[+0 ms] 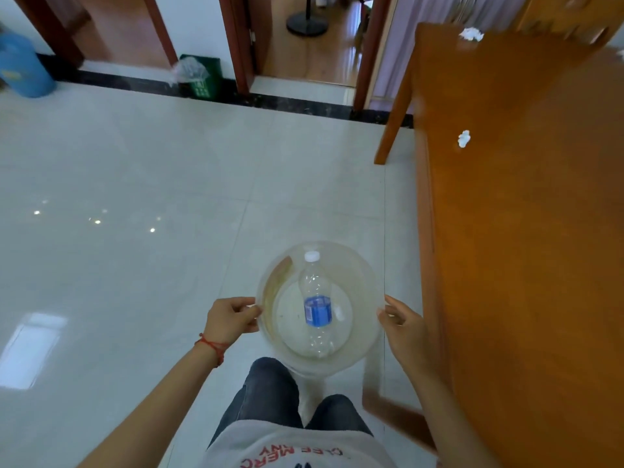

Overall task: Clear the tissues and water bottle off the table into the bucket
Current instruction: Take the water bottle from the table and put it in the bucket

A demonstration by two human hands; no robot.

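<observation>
You are gripping the clear bucket [366, 282] by its rim, left hand [231, 315] and right hand [403, 327] both pinching it, water bottle [317, 307] lying inside, tissues [464, 139] sitting on the table [523, 231].

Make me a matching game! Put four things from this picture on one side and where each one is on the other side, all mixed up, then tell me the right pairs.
Things:
1. water bottle
2. small tissue
3. green bin
4. left hand

Places:
A. against the far wall, by a doorway
B. gripping the bucket rim
C. lying inside the clear bucket
D. on the wooden table, near its left edge

Pairs: 1-C, 2-D, 3-A, 4-B
</observation>
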